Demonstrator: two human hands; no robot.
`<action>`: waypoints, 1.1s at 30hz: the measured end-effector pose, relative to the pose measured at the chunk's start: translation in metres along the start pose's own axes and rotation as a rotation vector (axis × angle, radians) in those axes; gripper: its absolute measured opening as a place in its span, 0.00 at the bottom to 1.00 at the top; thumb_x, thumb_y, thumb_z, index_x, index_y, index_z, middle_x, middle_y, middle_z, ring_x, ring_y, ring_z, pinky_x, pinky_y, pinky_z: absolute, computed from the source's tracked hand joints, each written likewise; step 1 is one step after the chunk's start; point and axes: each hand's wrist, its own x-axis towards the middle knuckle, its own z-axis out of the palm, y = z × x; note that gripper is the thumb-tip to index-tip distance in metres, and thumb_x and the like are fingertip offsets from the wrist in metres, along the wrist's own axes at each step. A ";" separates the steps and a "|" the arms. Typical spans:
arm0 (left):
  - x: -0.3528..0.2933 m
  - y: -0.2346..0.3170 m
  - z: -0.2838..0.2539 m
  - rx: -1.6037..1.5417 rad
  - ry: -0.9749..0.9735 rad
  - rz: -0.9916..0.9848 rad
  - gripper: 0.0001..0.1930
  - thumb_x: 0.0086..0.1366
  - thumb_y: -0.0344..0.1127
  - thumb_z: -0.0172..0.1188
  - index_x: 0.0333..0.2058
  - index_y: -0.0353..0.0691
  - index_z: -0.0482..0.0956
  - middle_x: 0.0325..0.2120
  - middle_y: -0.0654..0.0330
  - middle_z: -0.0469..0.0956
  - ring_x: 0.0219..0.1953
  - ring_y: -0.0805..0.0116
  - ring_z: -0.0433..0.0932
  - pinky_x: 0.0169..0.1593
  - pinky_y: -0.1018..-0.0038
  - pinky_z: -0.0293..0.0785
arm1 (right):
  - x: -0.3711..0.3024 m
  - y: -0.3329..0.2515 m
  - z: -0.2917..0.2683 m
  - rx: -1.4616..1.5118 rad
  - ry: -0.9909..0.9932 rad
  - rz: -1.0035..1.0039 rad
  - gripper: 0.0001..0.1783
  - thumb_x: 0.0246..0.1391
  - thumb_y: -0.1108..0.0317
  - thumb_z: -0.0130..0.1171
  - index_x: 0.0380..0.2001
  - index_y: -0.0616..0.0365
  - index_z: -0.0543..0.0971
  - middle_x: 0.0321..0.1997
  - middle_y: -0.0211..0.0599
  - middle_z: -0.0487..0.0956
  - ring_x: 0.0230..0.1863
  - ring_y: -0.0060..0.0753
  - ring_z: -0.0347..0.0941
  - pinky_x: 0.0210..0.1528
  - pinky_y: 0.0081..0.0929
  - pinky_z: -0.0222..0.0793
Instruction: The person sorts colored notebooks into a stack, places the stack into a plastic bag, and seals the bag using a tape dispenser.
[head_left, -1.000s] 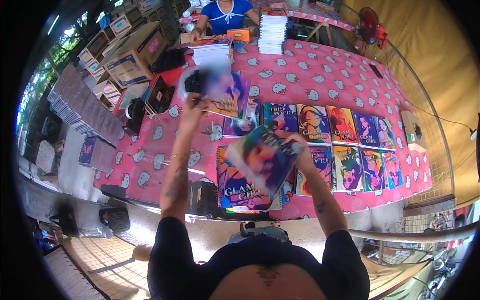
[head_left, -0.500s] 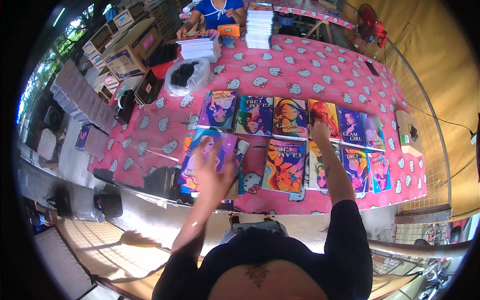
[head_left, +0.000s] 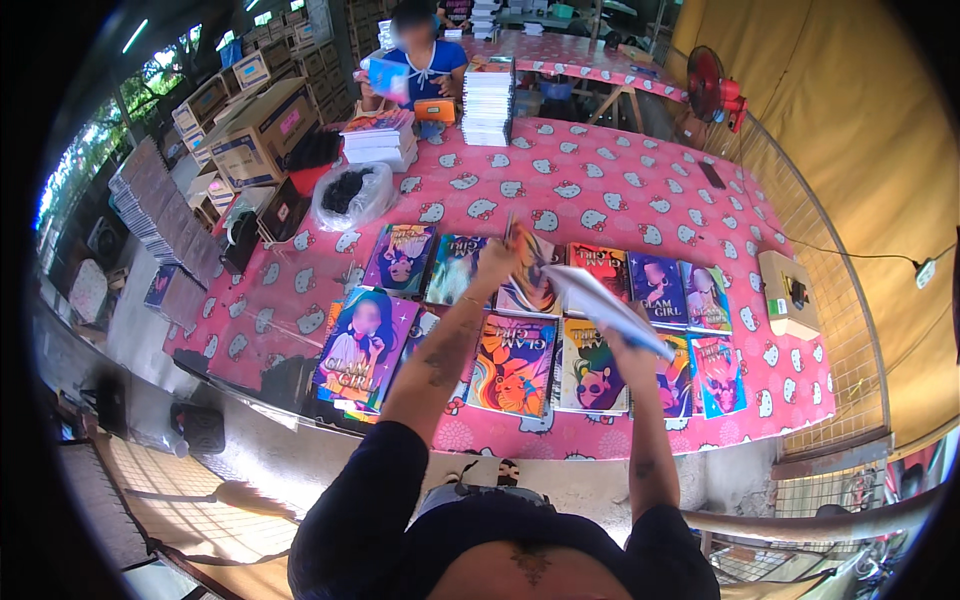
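Note:
Two rows of colourful illustrated spiral notebooks lie on the pink table. My right hand (head_left: 632,358) grips a tilted notebook (head_left: 608,305) above the right part of the rows, its white page side showing. Over the far row, my left hand (head_left: 495,265) is closed on the edge of another notebook (head_left: 528,252), raised on its left side and blurred. Nearest below my hands are an orange-and-purple notebook (head_left: 513,365) and a white-edged one (head_left: 592,370). Left of my left forearm sits a purple notebook (head_left: 365,340) on top of others.
A co-worker (head_left: 425,75) holds a blue booklet at the far side, beside a tall notebook stack (head_left: 487,105). A plastic bag of black pieces (head_left: 352,195) stands left, near cardboard boxes (head_left: 265,130). At the right edge are a small carton (head_left: 788,292) and a red fan (head_left: 708,82).
My left hand has moved from the near-left pile to the far row and taken hold of a notebook. My right hand has come nearer with a lifted notebook. The co-worker has raised a booklet.

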 end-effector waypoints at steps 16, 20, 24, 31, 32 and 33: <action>-0.248 -0.132 -0.297 -0.234 0.116 0.167 0.27 0.58 0.33 0.58 0.58 0.36 0.72 0.45 0.53 0.78 0.47 0.68 0.76 0.57 0.72 0.66 | -0.036 -0.049 0.242 -0.283 -0.440 -0.608 0.38 0.40 0.88 0.52 0.55 0.40 0.78 0.70 0.43 0.57 0.71 0.49 0.51 0.71 0.53 0.44; -0.249 -0.188 -0.289 0.108 0.112 0.261 0.33 0.60 0.42 0.63 0.62 0.41 0.66 0.60 0.47 0.65 0.65 0.55 0.61 0.63 0.60 0.60 | -0.064 -0.013 0.266 0.550 -0.181 0.370 0.38 0.56 0.64 0.59 0.68 0.52 0.57 0.73 0.46 0.51 0.73 0.41 0.48 0.72 0.35 0.40; -0.190 -0.187 -0.298 -0.551 -0.184 -0.150 0.45 0.61 0.44 0.65 0.69 0.39 0.48 0.58 0.46 0.66 0.60 0.58 0.67 0.60 0.62 0.67 | -0.066 -0.023 0.302 0.701 -0.115 0.537 0.57 0.56 0.37 0.56 0.72 0.57 0.38 0.75 0.47 0.47 0.74 0.37 0.45 0.71 0.35 0.42; -0.179 -0.170 -0.274 -0.723 -0.370 -0.171 0.42 0.61 0.42 0.64 0.67 0.35 0.49 0.55 0.53 0.70 0.53 0.66 0.74 0.52 0.69 0.76 | -0.061 -0.084 0.315 0.671 -0.186 0.463 0.61 0.55 0.47 0.64 0.71 0.58 0.30 0.76 0.46 0.39 0.75 0.37 0.38 0.72 0.33 0.39; -0.177 -0.177 -0.277 -0.736 -0.395 -0.178 0.43 0.61 0.42 0.65 0.67 0.35 0.50 0.56 0.52 0.70 0.54 0.65 0.74 0.54 0.69 0.75 | -0.057 -0.080 0.317 0.575 -0.220 0.397 0.60 0.56 0.43 0.61 0.71 0.58 0.31 0.76 0.48 0.37 0.76 0.39 0.34 0.73 0.36 0.36; -0.173 -0.187 -0.281 -0.743 -0.429 -0.187 0.43 0.60 0.42 0.65 0.67 0.35 0.50 0.56 0.52 0.70 0.55 0.64 0.73 0.55 0.69 0.73 | -0.051 -0.069 0.318 0.523 -0.245 0.419 0.60 0.56 0.41 0.59 0.71 0.59 0.33 0.76 0.50 0.38 0.76 0.43 0.33 0.73 0.38 0.35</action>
